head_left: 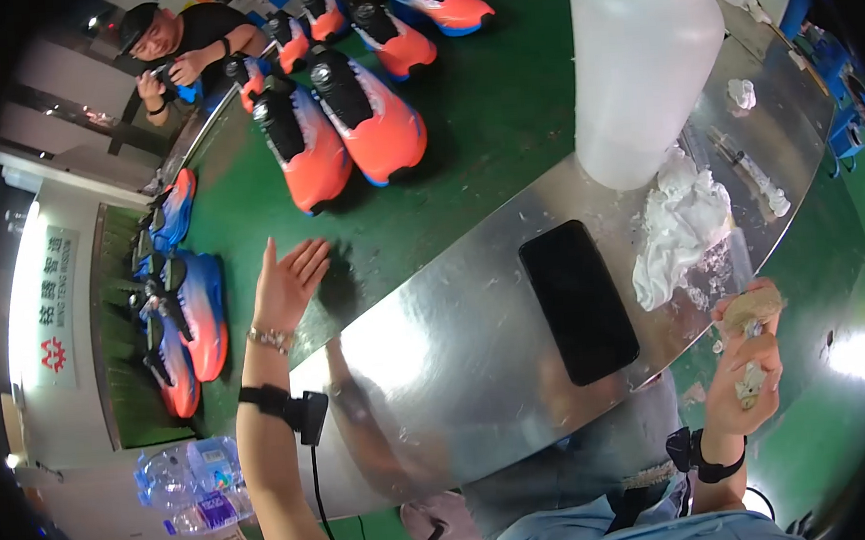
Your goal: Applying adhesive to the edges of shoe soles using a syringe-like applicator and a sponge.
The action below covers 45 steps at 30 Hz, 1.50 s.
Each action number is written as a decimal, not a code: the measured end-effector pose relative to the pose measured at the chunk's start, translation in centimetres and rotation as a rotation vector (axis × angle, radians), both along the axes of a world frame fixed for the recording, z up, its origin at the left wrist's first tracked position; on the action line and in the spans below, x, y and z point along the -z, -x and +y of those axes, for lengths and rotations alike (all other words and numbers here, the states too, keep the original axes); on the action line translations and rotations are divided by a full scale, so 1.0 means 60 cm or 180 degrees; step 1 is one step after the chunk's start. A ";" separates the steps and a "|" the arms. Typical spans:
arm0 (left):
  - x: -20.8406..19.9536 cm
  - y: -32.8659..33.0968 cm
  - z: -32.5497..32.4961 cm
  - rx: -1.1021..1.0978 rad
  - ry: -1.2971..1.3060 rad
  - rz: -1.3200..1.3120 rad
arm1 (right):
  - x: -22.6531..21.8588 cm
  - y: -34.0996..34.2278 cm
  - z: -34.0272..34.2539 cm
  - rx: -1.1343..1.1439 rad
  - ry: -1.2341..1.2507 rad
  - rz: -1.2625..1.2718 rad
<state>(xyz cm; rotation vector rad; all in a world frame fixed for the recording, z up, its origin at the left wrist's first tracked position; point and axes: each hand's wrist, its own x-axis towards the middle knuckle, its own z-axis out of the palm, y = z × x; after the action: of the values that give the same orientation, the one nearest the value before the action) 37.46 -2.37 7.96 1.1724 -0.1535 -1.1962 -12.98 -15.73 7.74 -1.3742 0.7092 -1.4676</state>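
Note:
My left hand (290, 282) reaches over the green mat with fingers stretched out and nothing in them. Orange and blue running shoes (372, 124) with black tongues stand beyond it, and more shoes (194, 307) are on a green surface to its left. At the lower right, past the metal table edge, my right hand (746, 404) is closed around a beige sponge-like piece (753, 308); its exact kind is unclear. A whitish bit shows by its fingers. Nearest to that hand lies a crumpled white cloth or tissue (680, 223).
A black phone (578, 300) lies on the metal tabletop (436, 320). Behind the cloth stands a large translucent white plastic bottle (639, 65), with a syringe-like tube (750, 173) to its right. Plastic bottles (197, 482) are at lower left. Another person (187, 51) holds a device across the table.

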 end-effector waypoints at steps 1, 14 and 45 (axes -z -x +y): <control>0.005 0.001 -0.043 -0.0058 -0.0113 -0.0021 | 0.002 0.002 0.000 -0.0124 -0.0167 -0.0059; -0.055 0.163 -0.046 -0.0722 0.0311 -0.0657 | -0.042 0.098 0.009 0.0234 0.0014 0.0017; -0.253 0.447 0.116 -0.0754 0.1659 -0.5307 | -0.200 0.012 0.126 -0.2821 0.0443 -0.1800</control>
<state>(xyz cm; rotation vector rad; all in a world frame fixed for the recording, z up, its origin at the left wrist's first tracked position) 10.67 4.60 23.16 1.3557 -1.4141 0.3000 -13.69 -8.19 19.72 -1.0627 -0.3495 -1.0791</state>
